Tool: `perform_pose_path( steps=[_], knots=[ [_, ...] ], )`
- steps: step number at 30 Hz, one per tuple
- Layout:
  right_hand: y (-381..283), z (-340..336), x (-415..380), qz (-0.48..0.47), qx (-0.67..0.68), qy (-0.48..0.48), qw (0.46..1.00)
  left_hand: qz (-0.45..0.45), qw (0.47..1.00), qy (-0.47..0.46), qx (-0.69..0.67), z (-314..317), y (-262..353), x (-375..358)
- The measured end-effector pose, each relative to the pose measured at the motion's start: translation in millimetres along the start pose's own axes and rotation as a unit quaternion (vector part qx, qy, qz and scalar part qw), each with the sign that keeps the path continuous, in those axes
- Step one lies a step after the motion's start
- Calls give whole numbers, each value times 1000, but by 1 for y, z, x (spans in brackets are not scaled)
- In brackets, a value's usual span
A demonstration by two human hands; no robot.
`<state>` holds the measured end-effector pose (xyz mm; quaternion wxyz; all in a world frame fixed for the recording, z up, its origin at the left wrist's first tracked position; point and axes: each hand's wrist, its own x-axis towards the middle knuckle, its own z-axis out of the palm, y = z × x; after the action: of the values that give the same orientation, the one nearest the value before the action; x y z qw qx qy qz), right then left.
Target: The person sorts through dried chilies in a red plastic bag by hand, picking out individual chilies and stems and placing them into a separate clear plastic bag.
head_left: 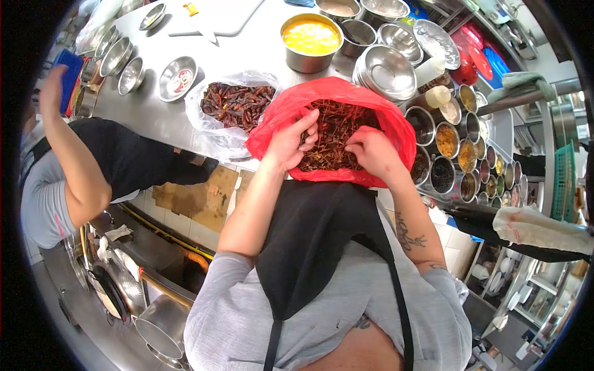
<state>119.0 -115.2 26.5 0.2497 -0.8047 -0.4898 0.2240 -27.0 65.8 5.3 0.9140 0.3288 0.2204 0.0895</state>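
Red bag [346, 89] of dried chillies [334, 139], table's [247, 52] near edge | my left hand [291, 141] curled round some | my right hand [373, 152] fingers-down among them, grip: can't tell | clear bag [210, 133] just left

- A steel counter [136, 108] spans the far side — glaring white where strong light strikes it.
- Pale square tiles [458, 241] make up the floor, with brown cardboard [198, 199] lying flat at the left.
- A steel cooking station [93, 337] occupies the near left.
- Metal shelving [544, 285] stands near right — dishes on its tiers, a steel upright [548, 170] farther back.
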Motion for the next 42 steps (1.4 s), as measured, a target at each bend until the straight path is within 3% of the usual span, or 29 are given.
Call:
perform_pose_path(
  steps=[4,7,9,13,17,20,23,29,32,35,39,42],
  knots=[
    [-5,-18,0,28,64,61,996,37,995,30,82,3,-2,2],
    [-14,-14,3,91,168,107,976,42,986,50,153,8,-9,4],
    [-18,-3,8,85,236,143,957,36,980,41,189,12,-10,4],
    [-27,8,11,40,283,134,949,30,988,17,151,16,-7,5],
    [-37,4,11,-23,346,98,933,-31,998,-53,-7,15,-3,5],
    [-24,13,16,-122,370,112,914,-61,991,-89,-81,15,-4,6],
    [-23,10,13,-174,320,157,918,-50,991,-94,-81,22,-5,5],
    [-25,7,5,-182,345,93,916,-51,998,-27,-32,24,-6,14],
    [-41,-3,-1,-146,302,42,941,-55,998,11,1,1,-4,24],
    [-40,-4,6,-19,267,106,958,-16,999,28,-4,7,8,17],
    [-6,16,13,-68,44,61,995,3,1000,20,14,11,14,8],
    [-4,27,14,-73,-9,7,997,13,998,7,53,8,12,6]
  ],
)
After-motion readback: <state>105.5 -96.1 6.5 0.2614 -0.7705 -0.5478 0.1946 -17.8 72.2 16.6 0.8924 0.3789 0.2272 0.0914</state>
